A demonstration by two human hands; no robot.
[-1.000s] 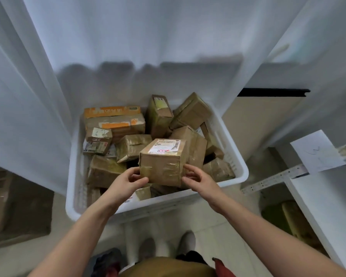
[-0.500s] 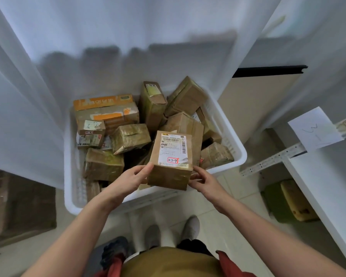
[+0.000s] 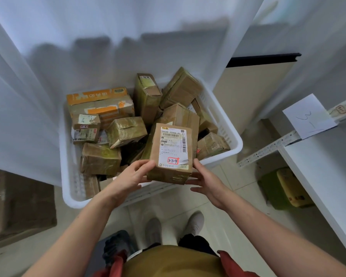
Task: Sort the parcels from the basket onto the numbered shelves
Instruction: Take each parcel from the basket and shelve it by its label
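I hold a brown taped parcel (image 3: 173,148) over the near edge of the white basket (image 3: 227,156), its white label facing me with "3-3-9" hand-written in red. My left hand (image 3: 132,176) grips its lower left corner, thumb on top and fingers under. My right hand (image 3: 206,180) holds the lower right side, thumb along the edge and fingers beneath. Several more brown parcels (image 3: 126,131) lie piled in the basket, among them an orange-printed box (image 3: 100,102).
A white shelf (image 3: 318,166) runs along the right, with a paper tag (image 3: 310,116) marked "3-1" on its perforated rail. A green and yellow item (image 3: 284,188) lies under it. A big cardboard box (image 3: 18,206) stands at floor left. White sheeting hangs behind the basket.
The parcel has been tipped up and drawn towards me, so its label now faces the camera. Both hands have slid to its lower corners.
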